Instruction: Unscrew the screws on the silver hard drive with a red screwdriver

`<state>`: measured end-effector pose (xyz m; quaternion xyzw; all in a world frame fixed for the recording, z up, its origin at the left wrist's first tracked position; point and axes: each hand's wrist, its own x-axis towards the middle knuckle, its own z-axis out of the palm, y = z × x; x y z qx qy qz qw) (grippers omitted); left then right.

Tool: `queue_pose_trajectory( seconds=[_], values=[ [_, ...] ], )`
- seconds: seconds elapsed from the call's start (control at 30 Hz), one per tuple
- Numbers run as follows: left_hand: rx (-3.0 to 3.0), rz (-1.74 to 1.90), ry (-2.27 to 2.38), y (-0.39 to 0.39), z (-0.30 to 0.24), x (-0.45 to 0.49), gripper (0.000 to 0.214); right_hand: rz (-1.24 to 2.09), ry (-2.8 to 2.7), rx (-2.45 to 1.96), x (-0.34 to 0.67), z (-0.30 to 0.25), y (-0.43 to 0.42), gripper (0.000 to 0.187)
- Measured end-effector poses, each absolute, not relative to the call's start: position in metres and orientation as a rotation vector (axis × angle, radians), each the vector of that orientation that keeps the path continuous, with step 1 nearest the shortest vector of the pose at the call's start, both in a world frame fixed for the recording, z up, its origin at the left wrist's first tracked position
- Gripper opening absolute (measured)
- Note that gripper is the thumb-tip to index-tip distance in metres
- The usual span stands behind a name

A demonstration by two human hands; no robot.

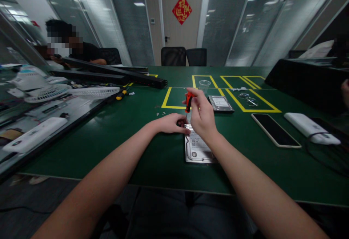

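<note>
In front of me on the green table lies a silver hard drive (200, 150) with a white label. My right hand (203, 113) is closed around an orange and black screwdriver (188, 102), which stands nearly upright. Its shaft points down at the drive's far left corner, where the fingers partly hide the tip. My left hand (174, 122) grips that same corner, thumb resting on the top face and fingers curled beside the shaft. Several tiny screws (160, 114) lie left of the drive. A second hard drive (220, 103) sits beyond my right hand.
A phone (275, 130), a white power bank (311, 127) with a cable and glasses (248, 99) lie to the right. A clear cup (204, 84) stands behind. Left are a parts-laden tray (79, 113), a yellow-black screwdriver (121, 94) and long black bars (117, 73). A person (87, 52) sits far left.
</note>
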<state>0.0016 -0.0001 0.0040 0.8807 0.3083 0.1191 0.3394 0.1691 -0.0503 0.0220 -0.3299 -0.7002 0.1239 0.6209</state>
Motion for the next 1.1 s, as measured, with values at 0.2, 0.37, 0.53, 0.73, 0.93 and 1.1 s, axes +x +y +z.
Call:
queue_pose_trajectory(
  seconds=[0.2,0.37,0.53,0.73,0.93,1.1],
  values=[
    [2.303,0.309,0.793,0.0015,0.002,0.0009,0.053,0.269,-1.585,-0.763,0.1665,0.0225,-0.0517,0.025],
    [2.286,0.304,0.788,0.0004,0.0034,0.0016,0.052,0.272,-1.584,-0.77,0.1662,0.0223,-0.0526,0.024],
    [2.287,0.299,0.815,0.0005,0.0038,0.0017,0.053,0.25,-1.583,-0.788,0.1669,0.0227,-0.0517,0.024],
    [2.297,0.296,0.815,0.0008,0.004,0.0007,0.055,0.186,-1.57,-0.805,0.1677,0.0236,-0.0512,0.022],
    [2.296,0.294,0.793,-0.0006,0.0054,0.0009,0.055,0.233,-1.581,-0.794,0.1677,0.0239,-0.0521,0.022],
    [2.288,0.296,0.8,0.0005,0.0036,0.0002,0.055,0.229,-1.574,-0.785,0.1674,0.0241,-0.0526,0.022]
  ],
)
